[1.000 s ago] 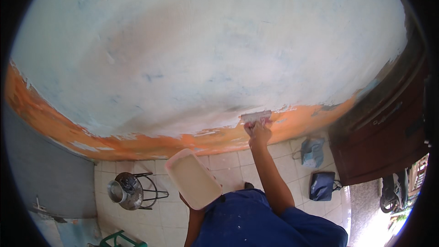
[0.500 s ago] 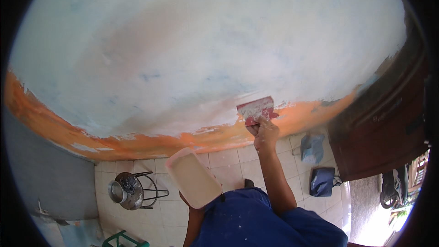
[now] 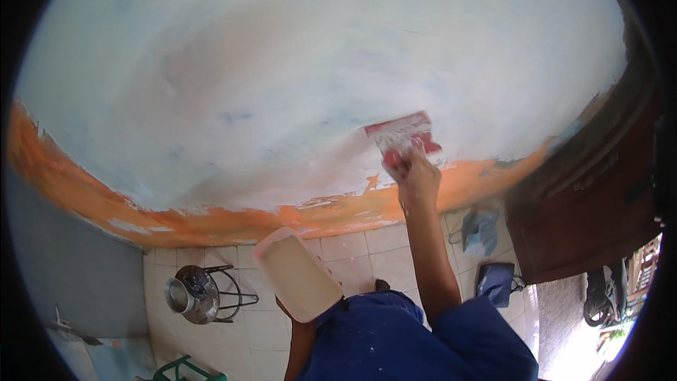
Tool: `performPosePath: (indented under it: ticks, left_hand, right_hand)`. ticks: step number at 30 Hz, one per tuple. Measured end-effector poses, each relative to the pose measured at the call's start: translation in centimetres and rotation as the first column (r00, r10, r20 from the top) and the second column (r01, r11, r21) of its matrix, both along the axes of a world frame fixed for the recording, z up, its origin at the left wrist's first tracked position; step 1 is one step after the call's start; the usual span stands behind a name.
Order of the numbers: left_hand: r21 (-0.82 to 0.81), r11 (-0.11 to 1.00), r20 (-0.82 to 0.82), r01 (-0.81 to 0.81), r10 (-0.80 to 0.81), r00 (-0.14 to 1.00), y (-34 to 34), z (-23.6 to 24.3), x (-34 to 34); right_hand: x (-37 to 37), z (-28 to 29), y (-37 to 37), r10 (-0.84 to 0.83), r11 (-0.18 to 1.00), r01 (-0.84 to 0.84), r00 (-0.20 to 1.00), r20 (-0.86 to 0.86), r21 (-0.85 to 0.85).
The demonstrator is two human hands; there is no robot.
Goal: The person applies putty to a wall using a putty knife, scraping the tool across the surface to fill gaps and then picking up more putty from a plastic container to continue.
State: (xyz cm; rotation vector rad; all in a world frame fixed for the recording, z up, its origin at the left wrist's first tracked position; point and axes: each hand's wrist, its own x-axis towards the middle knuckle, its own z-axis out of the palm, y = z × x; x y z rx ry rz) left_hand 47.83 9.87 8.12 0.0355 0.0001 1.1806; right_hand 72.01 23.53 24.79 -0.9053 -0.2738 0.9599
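My right hand grips a red putty spreader, its wide blade against the wall and smeared with white putty. White filler coats most of that wall, with brownish and bluish patches showing through. An orange painted band runs along its foot. Held low in front of my body is a rectangular pinkish tub of cream-coloured putty. My left hand supports it from beneath, and most of its fingers are hidden by the tub.
A round stool with a metal pot stands on the tiled floor at left. Below it is a green stool. At right lie a dark blue bag and a plastic bag, near a dark brown panel.
My right hand has slid the putty spreader up the wall and slightly right, off the orange band's edge. The tub in my left hand has stayed almost in place.
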Motion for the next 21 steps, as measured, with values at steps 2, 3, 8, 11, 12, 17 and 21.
performPosePath:
  ticks: [2, 3, 8, 11, 12, 17, 21]
  left_hand:
    - [-0.012, 1.0, -0.07, -0.022, 0.021, 0.997, -0.4, 0.0, -0.2]
    - [-0.016, 1.0, -0.104, -0.026, 0.025, 0.994, -0.5, -0.1, -0.3]
    - [-0.013, 1.0, -0.213, -0.021, 0.017, 0.977, -0.7, -2.4, -0.9]
    - [0.027, 0.999, -0.376, -0.04, 0.047, 0.925, -0.6, -3.5, -1.0]
    - [0.044, 0.998, -0.42, -0.044, 0.058, 0.906, -0.5, -3.5, -1.0]
    - [0.165, 0.985, -0.646, -0.054, 0.149, 0.749, -0.5, -0.3, 0.1]
    - [-0.001, 0.998, -0.138, -0.061, 0.06, 0.989, -0.7, 1.4, 0.3]
  right_hand:
    - [-0.8, -1.7, -3.3, -0.018, 1.0, 0.018, 1.0, 0.001, -0.013]
    - [-0.8, -3.1, -4.4, -0.021, 1.0, 0.02, 0.999, -0.028, -0.005]
    - [-0.1, -12.7, -3.5, -0.054, 0.942, 0.007, 0.99, -0.131, -0.336]
    - [1.3, -18.6, 1.1, -0.112, 0.935, 0.036, 0.974, -0.199, -0.352]
    - [1.6, -19.2, 2.7, -0.137, 0.938, 0.051, 0.963, -0.231, -0.344]
    - [1.1, -11.9, 9.2, -0.054, 0.952, -0.01, 0.978, -0.199, -0.307]
    - [-1.0, -3.5, 4.7, 0.034, 0.997, -0.042, 0.993, -0.112, -0.072]
